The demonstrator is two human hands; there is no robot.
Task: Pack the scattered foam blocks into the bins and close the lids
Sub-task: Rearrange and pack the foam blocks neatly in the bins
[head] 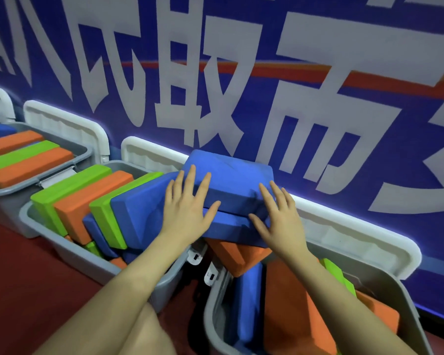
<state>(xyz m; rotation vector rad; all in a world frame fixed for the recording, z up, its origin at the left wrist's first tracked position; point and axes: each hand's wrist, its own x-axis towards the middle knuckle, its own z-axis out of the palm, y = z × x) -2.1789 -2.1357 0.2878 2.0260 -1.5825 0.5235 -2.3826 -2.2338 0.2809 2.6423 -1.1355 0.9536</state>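
Note:
Two blue foam blocks (pixel 231 185) lie stacked across the gap between the middle grey bin (pixel 87 254) and the right grey bin (pixel 215 316). My left hand (pixel 187 203) rests flat on their left end, fingers spread. My right hand (pixel 277 213) presses flat on their right end. An orange block (pixel 239 254) leans under the stack. The middle bin holds green, orange and blue blocks standing on edge. Orange, blue and green blocks sit in the right bin.
A third grey bin (pixel 44 172) at the left holds orange and green blocks. White lids (pixel 69 124) stand open against a blue wall banner with large white characters. The floor (pixel 23 278) is dark red. My bare knee shows at the bottom.

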